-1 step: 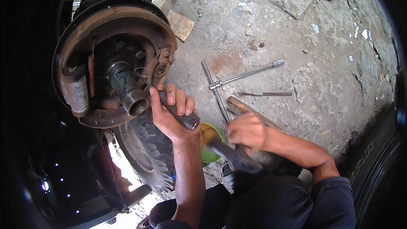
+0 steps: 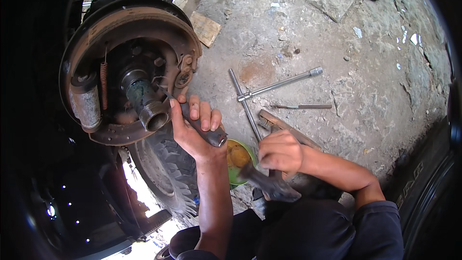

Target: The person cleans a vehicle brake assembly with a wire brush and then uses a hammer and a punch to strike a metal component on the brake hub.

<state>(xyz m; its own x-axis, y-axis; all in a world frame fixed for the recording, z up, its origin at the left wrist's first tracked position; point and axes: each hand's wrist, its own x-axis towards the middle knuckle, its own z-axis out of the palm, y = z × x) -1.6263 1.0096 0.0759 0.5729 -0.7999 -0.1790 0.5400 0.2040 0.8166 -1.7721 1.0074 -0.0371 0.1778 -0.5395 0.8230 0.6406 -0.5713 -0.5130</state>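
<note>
My left hand [image 2: 196, 135] is closed around the dark handle of a screwdriver [image 2: 212, 137]. Its thin shaft points up and left into the drum brake assembly [image 2: 126, 11], beside the spindle [image 2: 141, 95]; the exact contact of the tip is hard to make out. My right hand [image 2: 281, 151] grips a hammer [image 2: 269, 184], slightly blurred. The dark hammer head is apart from the screwdriver, below and right of its handle end. Most of the hammer's handle is hidden by my hand. A coil spring [image 2: 104, 85] stretches along the brake's left side.
On the rough ground lie a metal T-shaped wrench [image 2: 279, 84], a slim tool [image 2: 308, 106] and a wooden wire brush [image 2: 292, 130]. A green bowl [image 2: 234, 179] sits between my forearms. A tyre [image 2: 163, 163] lies under the brake; a wooden block [image 2: 205, 29] lies beyond it.
The hammer head has shifted slightly right and down, away from the screwdriver. My right hand has tilted a little with it. My left hand and the screwdriver stay in place.
</note>
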